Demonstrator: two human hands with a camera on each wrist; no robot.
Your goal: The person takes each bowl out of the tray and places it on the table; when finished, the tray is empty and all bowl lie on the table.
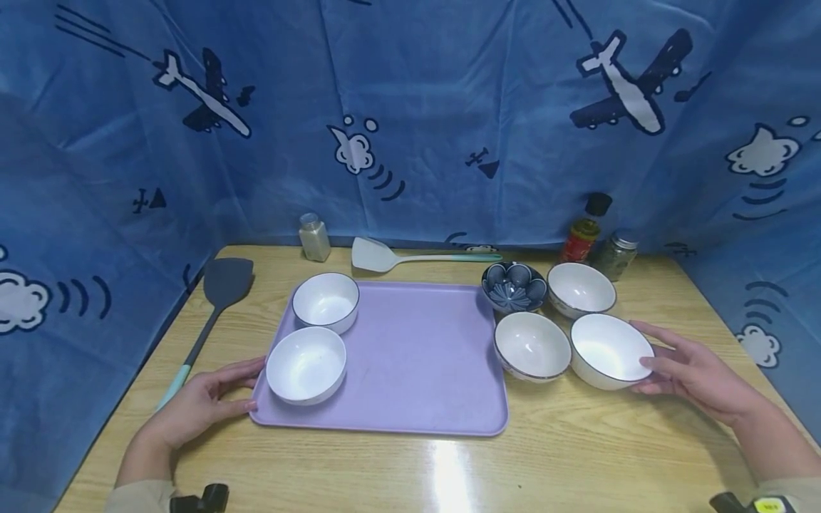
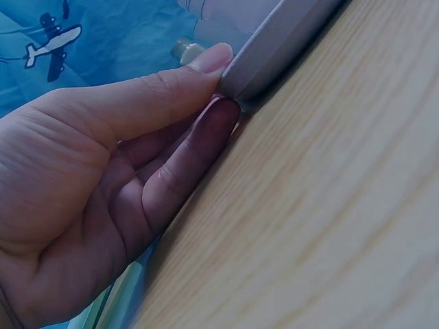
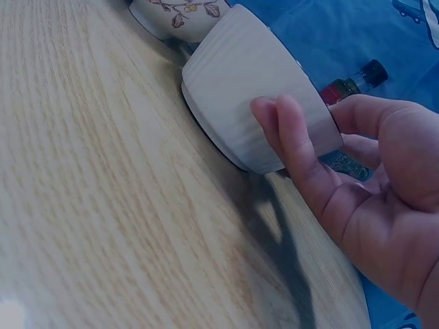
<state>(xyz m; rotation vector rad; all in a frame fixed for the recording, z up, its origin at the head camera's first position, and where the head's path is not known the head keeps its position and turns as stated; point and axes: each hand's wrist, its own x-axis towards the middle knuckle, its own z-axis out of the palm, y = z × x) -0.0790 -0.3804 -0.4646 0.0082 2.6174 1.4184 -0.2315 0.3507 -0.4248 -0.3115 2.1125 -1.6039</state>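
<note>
On my head feed, a red-labelled bottle (image 1: 579, 242) stands behind and to the right of the purple tray (image 1: 417, 356), its lettering too small for me to read, as is the print on the yellow tag (image 1: 770, 505) to the tray's front right. I see the left hand (image 1: 202, 402) pinching the tray's left edge near the front corner, while the right hand (image 1: 699, 374) grasps the white bowl (image 1: 609, 349) from its right side, that bowl sitting right of the tray, past the patterned bowl (image 1: 532, 347) at the tray's right edge

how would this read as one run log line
left hand: grips tray | right hand: holds white bowl | on tray: two bowls
</note>
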